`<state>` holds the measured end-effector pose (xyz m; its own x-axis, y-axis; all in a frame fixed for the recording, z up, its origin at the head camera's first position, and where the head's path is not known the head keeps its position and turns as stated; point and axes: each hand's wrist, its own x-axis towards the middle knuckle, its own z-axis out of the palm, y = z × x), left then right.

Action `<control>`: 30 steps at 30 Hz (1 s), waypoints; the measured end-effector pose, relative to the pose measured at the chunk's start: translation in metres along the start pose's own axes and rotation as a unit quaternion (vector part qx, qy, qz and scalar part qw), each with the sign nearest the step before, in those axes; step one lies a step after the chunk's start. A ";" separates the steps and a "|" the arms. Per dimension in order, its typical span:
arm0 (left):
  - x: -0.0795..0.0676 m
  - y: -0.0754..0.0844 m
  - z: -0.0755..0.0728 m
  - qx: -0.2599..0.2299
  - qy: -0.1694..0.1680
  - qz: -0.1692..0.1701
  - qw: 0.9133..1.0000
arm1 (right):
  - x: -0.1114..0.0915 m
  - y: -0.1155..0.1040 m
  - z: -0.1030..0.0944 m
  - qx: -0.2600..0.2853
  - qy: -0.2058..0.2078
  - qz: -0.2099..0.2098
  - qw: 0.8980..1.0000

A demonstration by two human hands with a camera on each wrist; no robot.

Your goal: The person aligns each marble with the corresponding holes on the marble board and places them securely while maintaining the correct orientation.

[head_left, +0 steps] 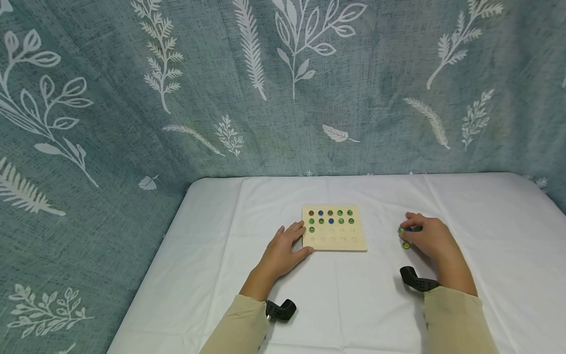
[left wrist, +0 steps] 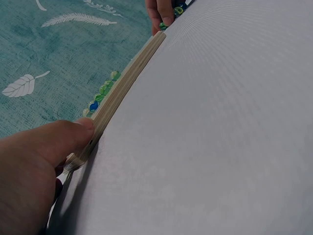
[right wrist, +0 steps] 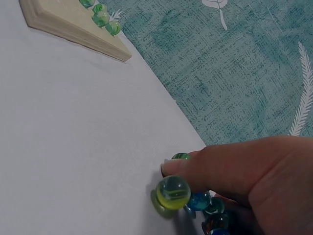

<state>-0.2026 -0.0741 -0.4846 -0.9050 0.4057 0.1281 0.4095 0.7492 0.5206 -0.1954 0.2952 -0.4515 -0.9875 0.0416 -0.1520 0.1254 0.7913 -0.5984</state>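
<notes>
A pale wooden board (head_left: 327, 241) with rows of round hollows lies on the white cloth. Green, blue and brownish glass marbles fill its two far rows, and one green marble (head_left: 311, 229) sits at the left of the third. My left hand (head_left: 283, 250) rests against the board's left side, its thumb at the near left corner. Off to the right, my right hand (head_left: 426, 236) pinches a green marble (right wrist: 181, 155) by thumb and fingertip, partly hidden by the thumb. Close by lie a yellow-green marble (right wrist: 173, 192), a blue marble (right wrist: 198, 200) and several darker ones under the hand.
White cloth (head_left: 353, 305) covers the table. A blue-green curtain (head_left: 283, 123) with white leaf prints hangs behind and to the left. Black wrist devices (head_left: 280, 310) are strapped at both sleeves.
</notes>
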 end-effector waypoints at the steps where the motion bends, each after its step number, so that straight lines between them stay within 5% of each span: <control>1: 0.000 0.000 0.000 0.000 -0.001 -0.001 1.000 | 0.000 0.000 0.000 -0.001 0.001 0.000 1.000; 15: 0.001 0.001 -0.001 -0.001 -0.002 0.000 1.000 | -0.002 -0.016 0.004 -0.005 0.050 -0.035 0.998; 30: 0.000 0.001 -0.001 -0.005 -0.005 -0.007 1.000 | 0.000 -0.078 0.040 0.017 0.084 -0.102 0.991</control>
<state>-0.2026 -0.0737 -0.4829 -0.9092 0.4011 0.1117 0.3957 0.7492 0.5311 -0.2019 0.2088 -0.4361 -0.9941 -0.0137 0.1073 -0.0786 0.7727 -0.6299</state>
